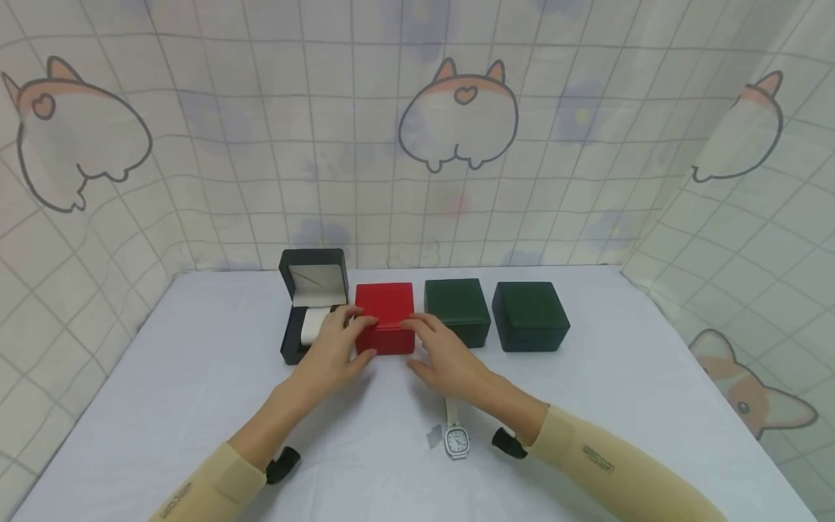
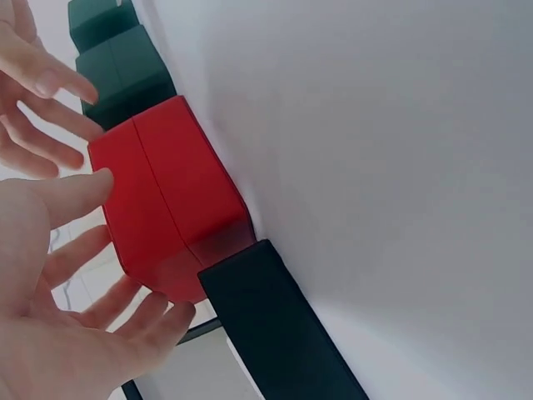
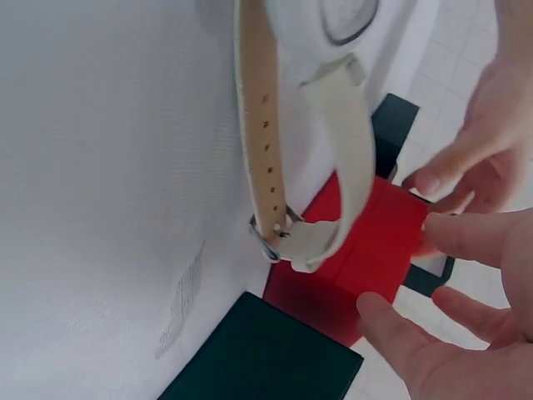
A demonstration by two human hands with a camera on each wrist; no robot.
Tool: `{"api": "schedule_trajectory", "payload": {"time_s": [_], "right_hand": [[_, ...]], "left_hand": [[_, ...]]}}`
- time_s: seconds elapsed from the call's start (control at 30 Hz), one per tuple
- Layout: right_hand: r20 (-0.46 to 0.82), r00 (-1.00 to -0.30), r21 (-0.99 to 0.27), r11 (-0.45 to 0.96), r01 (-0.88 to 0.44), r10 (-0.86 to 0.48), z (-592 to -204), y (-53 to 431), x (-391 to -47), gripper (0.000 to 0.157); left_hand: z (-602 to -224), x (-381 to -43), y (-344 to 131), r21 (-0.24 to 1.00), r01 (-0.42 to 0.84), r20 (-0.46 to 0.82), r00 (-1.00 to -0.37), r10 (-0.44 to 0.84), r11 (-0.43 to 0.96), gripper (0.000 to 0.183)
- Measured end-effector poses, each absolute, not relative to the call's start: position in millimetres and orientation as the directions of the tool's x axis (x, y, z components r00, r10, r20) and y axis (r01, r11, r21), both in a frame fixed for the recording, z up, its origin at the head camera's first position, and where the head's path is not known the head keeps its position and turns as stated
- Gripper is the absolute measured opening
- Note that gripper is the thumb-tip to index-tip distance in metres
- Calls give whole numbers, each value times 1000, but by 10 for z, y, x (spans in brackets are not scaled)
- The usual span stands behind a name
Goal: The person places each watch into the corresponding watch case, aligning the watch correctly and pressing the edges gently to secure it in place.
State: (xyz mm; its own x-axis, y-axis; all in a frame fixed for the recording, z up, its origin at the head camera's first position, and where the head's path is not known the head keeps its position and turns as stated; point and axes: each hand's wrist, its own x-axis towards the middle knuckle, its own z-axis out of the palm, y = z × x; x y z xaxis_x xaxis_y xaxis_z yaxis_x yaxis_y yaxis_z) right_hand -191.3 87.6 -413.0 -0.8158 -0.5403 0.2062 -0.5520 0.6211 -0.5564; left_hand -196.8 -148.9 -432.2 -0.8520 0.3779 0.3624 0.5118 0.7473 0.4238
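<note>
A closed red box stands between my two hands in the head view. My left hand is at its left side, its fingers spread and lightly bent; some fingertips overlap the box's edge. On the right side my right hand reaches to the box with its fingers apart. Whether the fingertips press on the box, I cannot tell. A wristwatch with a white strap lies on the table below my right hand, which hides part of the strap. In the right wrist view the strap looms large, its buckle fastened.
Left of the red box stands an open black box with a white cushion inside, partly behind my left hand. Two closed dark green boxes, a nearer one and a farther one, stand to the right. A patterned curtain hangs behind the white table.
</note>
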Motion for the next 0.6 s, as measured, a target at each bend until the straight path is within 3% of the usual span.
{"api": "schedule_trajectory", "payload": {"time_s": [0.6], "right_hand": [[171,-863,-678,579,-453,-475,-4115,1280,-1619,54]], "left_hand": [[-4323,-1841,-1745,509,442,365,-888,280,738,42]]}}
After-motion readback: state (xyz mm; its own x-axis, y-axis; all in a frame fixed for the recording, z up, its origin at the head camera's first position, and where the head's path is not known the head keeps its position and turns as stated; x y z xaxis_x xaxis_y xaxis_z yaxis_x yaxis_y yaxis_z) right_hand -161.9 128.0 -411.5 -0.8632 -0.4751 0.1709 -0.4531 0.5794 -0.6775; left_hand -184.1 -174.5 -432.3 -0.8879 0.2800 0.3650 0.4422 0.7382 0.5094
